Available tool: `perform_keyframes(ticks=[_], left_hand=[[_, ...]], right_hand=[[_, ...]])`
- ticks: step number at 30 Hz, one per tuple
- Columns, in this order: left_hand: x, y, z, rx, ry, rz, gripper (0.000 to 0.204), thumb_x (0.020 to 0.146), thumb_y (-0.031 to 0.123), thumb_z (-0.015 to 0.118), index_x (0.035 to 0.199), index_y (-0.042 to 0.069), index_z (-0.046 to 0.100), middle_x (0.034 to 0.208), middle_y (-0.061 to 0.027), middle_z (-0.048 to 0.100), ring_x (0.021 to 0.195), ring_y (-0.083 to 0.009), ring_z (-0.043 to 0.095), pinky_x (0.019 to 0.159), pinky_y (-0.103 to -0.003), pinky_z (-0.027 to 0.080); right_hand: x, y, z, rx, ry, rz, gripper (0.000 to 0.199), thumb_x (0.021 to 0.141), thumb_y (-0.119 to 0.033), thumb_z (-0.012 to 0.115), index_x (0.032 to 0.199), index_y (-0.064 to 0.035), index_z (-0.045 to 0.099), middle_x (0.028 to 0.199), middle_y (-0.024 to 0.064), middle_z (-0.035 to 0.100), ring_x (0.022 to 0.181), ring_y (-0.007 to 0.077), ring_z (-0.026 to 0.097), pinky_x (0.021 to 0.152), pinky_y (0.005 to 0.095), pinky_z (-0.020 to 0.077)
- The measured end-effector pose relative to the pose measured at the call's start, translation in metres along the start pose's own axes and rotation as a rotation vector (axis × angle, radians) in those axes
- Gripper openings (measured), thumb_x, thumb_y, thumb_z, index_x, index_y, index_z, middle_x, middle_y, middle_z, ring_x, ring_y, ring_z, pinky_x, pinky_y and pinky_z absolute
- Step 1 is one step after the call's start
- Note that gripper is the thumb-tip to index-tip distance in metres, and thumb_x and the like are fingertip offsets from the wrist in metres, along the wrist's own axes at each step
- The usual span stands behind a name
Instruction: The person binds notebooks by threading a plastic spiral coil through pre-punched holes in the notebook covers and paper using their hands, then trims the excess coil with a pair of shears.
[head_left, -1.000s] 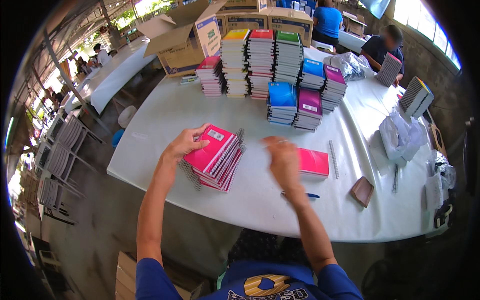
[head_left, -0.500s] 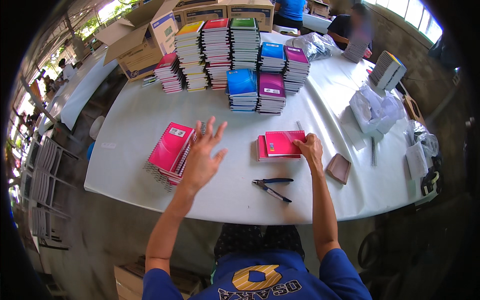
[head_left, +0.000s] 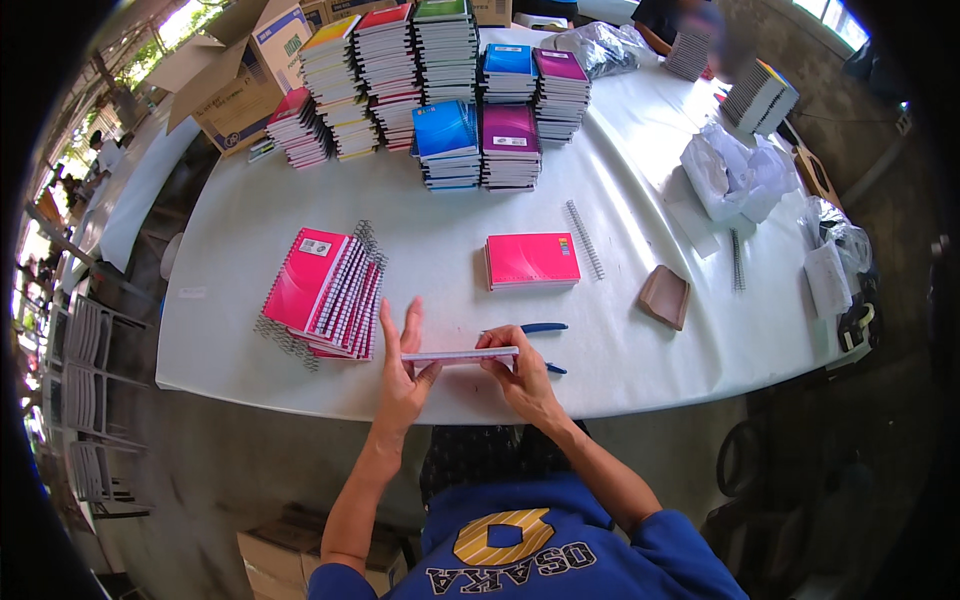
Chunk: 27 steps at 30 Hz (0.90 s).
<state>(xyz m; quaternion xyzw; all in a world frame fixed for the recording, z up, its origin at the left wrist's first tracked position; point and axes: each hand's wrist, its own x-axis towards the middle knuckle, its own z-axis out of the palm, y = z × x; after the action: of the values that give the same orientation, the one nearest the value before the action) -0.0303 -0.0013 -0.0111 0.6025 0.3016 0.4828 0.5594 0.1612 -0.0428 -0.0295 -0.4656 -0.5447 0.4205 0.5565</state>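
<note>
Close to the table's front edge, a thin notebook [head_left: 455,355] is held edge-on between my two hands. My left hand [head_left: 402,378] has its thumb against the left end, with a couple of fingers pointing up. My right hand [head_left: 522,382] pinches the right end. Beyond it lies a small stack of pink notebooks [head_left: 533,260], with a loose wire coil [head_left: 585,240] beside it. To the left is a fanned pile of pink spiral notebooks [head_left: 318,285]. Blue-handled pliers [head_left: 543,327] lie partly hidden behind my right hand.
Tall stacks of coloured notebooks [head_left: 450,60] and an open carton [head_left: 235,90] stand at the back. A small brownish tray [head_left: 664,297], another wire coil [head_left: 737,260] and crumpled white plastic bags [head_left: 735,175] lie right. Another person sits at the far right.
My right hand has moved from the pink stack toward me, and both hands now hold a notebook edge-on. My left hand has come in from the left pile, which is more fanned out.
</note>
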Motion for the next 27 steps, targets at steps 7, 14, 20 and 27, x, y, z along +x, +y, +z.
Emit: perform_keyframes(ticks=[7, 14, 20, 27], left_hand=[[0.027, 0.038, 0.051, 1.271, -0.033, 0.435, 0.071, 0.092, 0.041, 0.059, 0.151, 0.008, 0.036, 0.153, -0.0183, 0.037, 0.142, -0.0397, 0.033, 0.112, -0.062, 0.024], [0.024, 0.022, 0.053, 1.492, -0.175, 0.42, 0.053, 0.093, 0.029, 0.06, 0.142, 0.012, 0.051, 0.142, -0.01, 0.054, 0.129, -0.0365, 0.051, 0.107, -0.058, 0.034], [0.028, 0.022, 0.065, 1.392, -0.214, 0.316, 0.059, 0.086, 0.035, 0.068, 0.139, 0.014, 0.054, 0.138, -0.0067, 0.058, 0.128, -0.0353, 0.052, 0.108, -0.055, 0.033], [0.029, 0.013, 0.064, 1.364, -0.023, 0.391, 0.049, 0.083, 0.036, 0.073, 0.127, 0.016, 0.066, 0.126, -0.0032, 0.066, 0.125, -0.0345, 0.055, 0.11, -0.053, 0.03]], right_hand=[[0.006, -0.003, -0.011, -0.175, -0.109, 0.074, 0.024, 0.088, 0.009, 0.057, 0.109, -0.0006, 0.051, 0.097, 0.0112, 0.061, 0.086, 0.0184, 0.058, 0.078, 0.0289, 0.0479], [0.124, -0.014, -0.117, -0.546, 0.312, -0.276, 0.017, 0.081, 0.011, 0.057, 0.09, 0.0005, 0.066, 0.087, 0.0132, 0.063, 0.077, 0.0243, 0.06, 0.066, 0.0337, 0.0469], [0.185, 0.051, -0.168, -1.229, 0.452, -0.08, 0.01, 0.085, -0.003, 0.062, 0.094, 0.0013, 0.062, 0.089, 0.0205, 0.062, 0.087, 0.0382, 0.063, 0.076, 0.0439, 0.0498], [0.091, -0.048, -0.11, -0.519, 0.003, -0.174, 0.023, 0.082, 0.007, 0.067, 0.103, 0.0002, 0.07, 0.093, 0.0114, 0.068, 0.08, 0.0183, 0.067, 0.069, 0.029, 0.0535]])
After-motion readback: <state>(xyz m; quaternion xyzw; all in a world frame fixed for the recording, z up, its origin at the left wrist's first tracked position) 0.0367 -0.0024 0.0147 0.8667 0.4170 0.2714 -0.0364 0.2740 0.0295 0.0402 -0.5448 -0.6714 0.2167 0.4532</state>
